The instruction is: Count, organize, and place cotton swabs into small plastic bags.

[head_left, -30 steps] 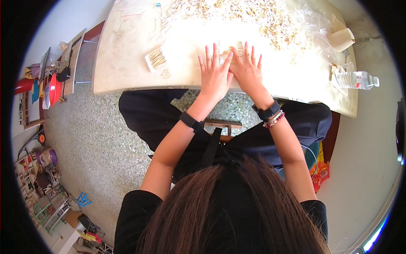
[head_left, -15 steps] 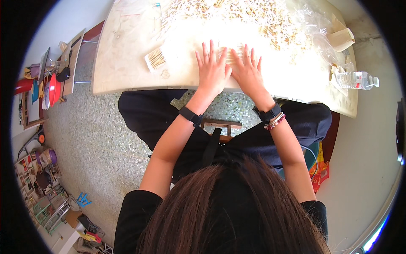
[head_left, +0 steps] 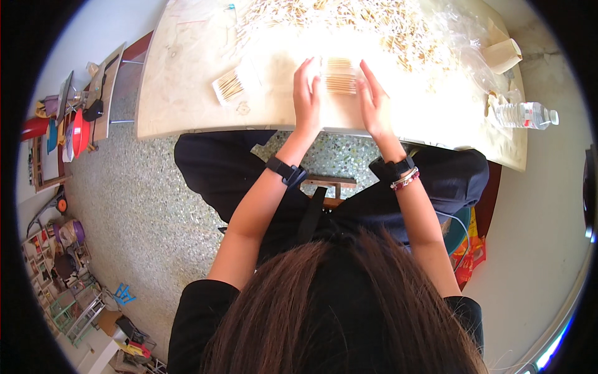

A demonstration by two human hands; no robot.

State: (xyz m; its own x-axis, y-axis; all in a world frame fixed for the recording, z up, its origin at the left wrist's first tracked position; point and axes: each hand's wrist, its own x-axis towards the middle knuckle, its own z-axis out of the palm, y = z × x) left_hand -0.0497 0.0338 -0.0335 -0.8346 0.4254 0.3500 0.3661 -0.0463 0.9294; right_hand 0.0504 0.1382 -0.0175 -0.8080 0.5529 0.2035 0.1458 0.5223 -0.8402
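Note:
A neat row of thin wooden sticks (head_left: pixel 340 80) lies on the pale table (head_left: pixel 187 106) between my two hands. My left hand (head_left: pixel 306 93) stands on edge against the row's left side, fingers straight and together. My right hand (head_left: pixel 374 100) presses on edge against the row's right side. Each wrist wears a dark watch band, and the right also has a bracelet. A big loose heap of the same sticks (head_left: pixel 349 19) is spread across the far part of the table. A smaller bundle of sticks (head_left: pixel 229 87) lies to the left of my left hand.
A clear plastic water bottle (head_left: pixel 523 115) lies at the table's right edge beside a crumpled bag and a small paper cup (head_left: pixel 502 55). Shelves with red bowls (head_left: pixel 78 131) and clutter stand at the left on the speckled floor.
My hands were lying flat, palms down, on the sticks. They have turned on edge and moved apart, now squeezing the row of sticks from both sides.

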